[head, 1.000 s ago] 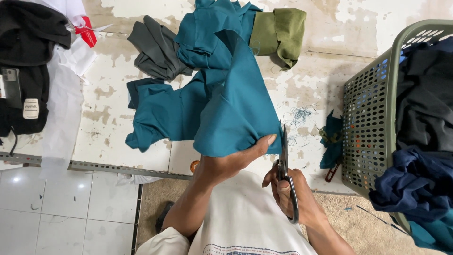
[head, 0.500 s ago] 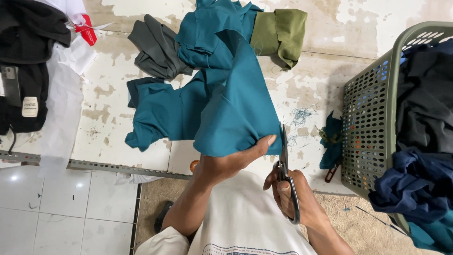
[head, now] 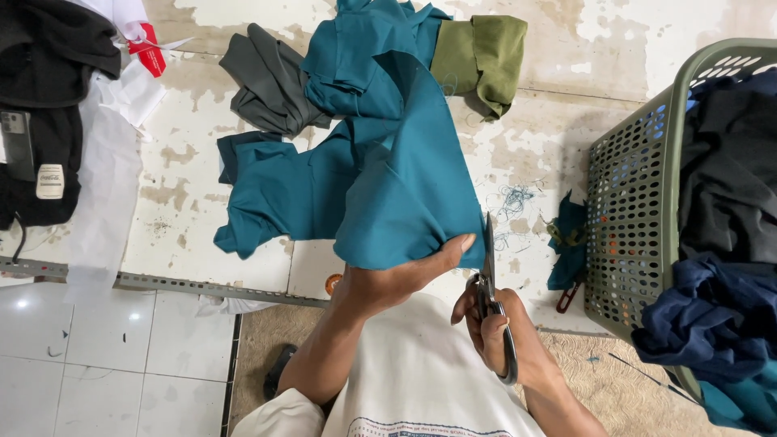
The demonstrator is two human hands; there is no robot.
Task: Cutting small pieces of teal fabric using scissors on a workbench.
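My left hand [head: 396,279] pinches the lower edge of a teal garment [head: 380,178] and lifts it off the worn white floor [head: 186,137]. My right hand [head: 494,332] grips a pair of metal scissors [head: 490,283], blades pointing up along the garment's right edge beside my left thumb. The rest of the teal cloth trails away from me over the floor.
A grey garment [head: 271,81] and an olive one [head: 481,57] lie beyond the teal cloth. Black clothes [head: 44,105] and white fabric [head: 101,178] sit at the left. A green plastic basket [head: 639,202] of dark clothes stands at the right. Teal scraps [head: 566,243] and thread bits lie beside it.
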